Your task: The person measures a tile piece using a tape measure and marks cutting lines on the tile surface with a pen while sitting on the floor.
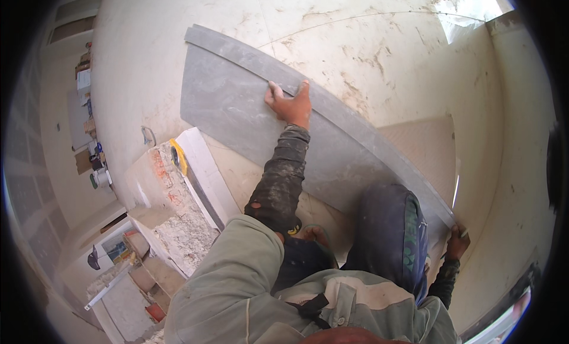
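Observation:
A long grey slab (237,89) stretches from the upper left to the lower right in front of me. Along its far long edge runs a narrow grey strip (344,113). My left hand (290,106) grips this strip left of the slab's middle, with thumb and fingers to either side of it. At the slab's near right end, my right hand (456,244) is closed round the corner, partly hidden. My knee in dark trousers (382,231) is against or just over the slab's near side; whether it touches I cannot tell.
A beige patterned panel (424,145) lies beyond the slab at right. At left is a rough, broken masonry ledge (178,225) with a yellow-ended tool (178,157) and a white board (207,172). Assorted items (95,148) line the far left wall. Plastic sheeting (471,12) is at upper right.

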Demonstrator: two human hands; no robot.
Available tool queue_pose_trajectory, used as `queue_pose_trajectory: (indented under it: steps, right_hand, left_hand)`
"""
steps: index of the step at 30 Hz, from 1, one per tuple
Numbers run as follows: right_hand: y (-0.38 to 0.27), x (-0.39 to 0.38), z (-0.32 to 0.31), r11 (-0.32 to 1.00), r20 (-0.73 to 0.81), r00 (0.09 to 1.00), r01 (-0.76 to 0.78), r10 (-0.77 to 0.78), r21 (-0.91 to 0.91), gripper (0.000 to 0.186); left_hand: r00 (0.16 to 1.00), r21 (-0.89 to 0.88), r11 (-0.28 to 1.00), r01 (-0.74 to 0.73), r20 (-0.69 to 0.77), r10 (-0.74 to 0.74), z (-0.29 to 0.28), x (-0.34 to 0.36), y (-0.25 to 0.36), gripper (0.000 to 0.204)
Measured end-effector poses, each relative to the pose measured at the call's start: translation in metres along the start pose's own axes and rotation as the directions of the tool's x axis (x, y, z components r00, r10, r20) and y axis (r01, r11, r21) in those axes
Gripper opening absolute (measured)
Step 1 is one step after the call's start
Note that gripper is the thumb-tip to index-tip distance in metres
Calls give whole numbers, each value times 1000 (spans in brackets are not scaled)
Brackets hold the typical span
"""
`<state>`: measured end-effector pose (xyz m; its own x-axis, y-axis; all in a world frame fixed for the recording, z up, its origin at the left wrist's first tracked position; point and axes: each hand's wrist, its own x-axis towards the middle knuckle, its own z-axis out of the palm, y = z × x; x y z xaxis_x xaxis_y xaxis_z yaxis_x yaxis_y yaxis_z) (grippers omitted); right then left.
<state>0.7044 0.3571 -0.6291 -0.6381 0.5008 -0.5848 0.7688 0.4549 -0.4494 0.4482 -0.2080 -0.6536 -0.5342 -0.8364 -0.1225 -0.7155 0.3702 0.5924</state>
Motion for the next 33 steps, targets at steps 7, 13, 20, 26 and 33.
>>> queue_pose_trajectory:
  steps: [7,13,20,26,33]
  right_hand:
    - [-19,-9,-10,998,22,1000,22,-21,-61,33]
    - [-14,5,0,998,-9,999,-43,43,51,29]
    - [5,-4,-2,993,-27,998,-56,59,100,33]
    - [-5,-1,-3,994,-11,997,-69,71,84,32]
    - [-3,-1,-2,999,-11,999,-31,31,23,33]
  left_hand:
    - [991,-55,990,-133,12,134,10,1,-1,103]
    - [986,-351,935,47,166,13,-24,7,-19,96]
    - [951,383,871,-307,143,273,-47,74,-2,129]
    - [803,474,667,-575,482,350,-49,143,-5,139]
    - [818,491,689,-533,506,273,-49,138,-1,139]
